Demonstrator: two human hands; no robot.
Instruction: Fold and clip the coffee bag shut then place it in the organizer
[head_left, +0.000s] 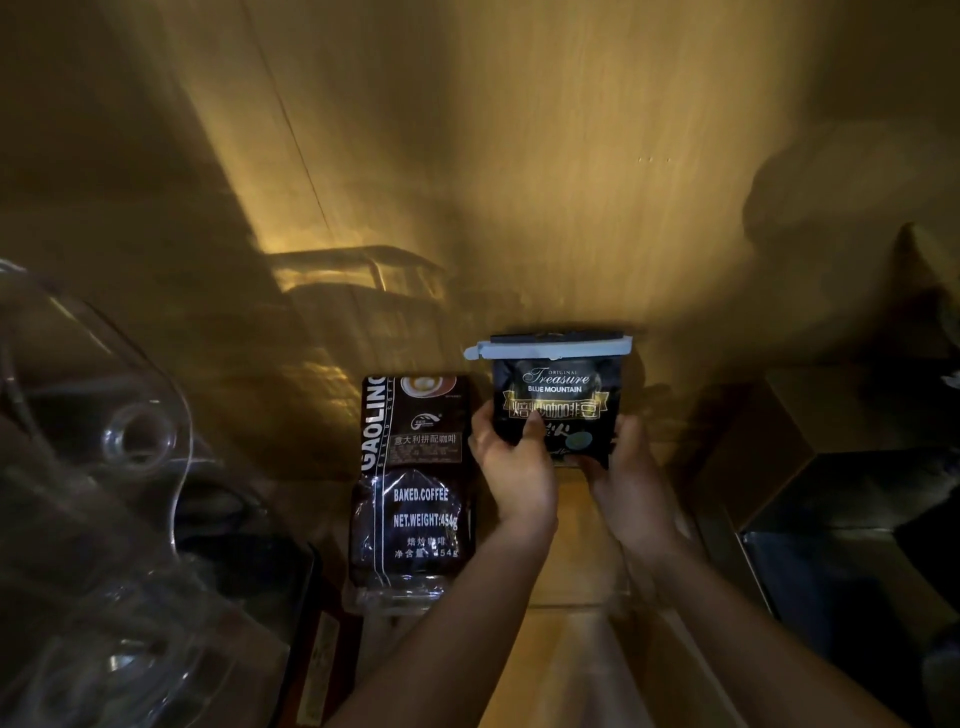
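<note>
A small black coffee bag (558, 397) labelled "Treasure Blue Mountain" is held upright in the middle of the view. Its folded top is shut under a long pale blue clip (550, 347). My left hand (511, 462) grips the bag's lower left side with the thumb on its front. My right hand (631, 467) grips the lower right corner. Below my hands a clear plastic organizer (618, 590) is faintly visible on the wooden surface; its edges are hard to make out in the dim light.
A larger black coffee bag (413, 488) marked "Baked Coffee" stands just left of my left hand. Clear glassware (135, 436) fills the left foreground. A wooden wall (519, 182) rises close behind. A dark box-like shape (841, 499) sits at the right.
</note>
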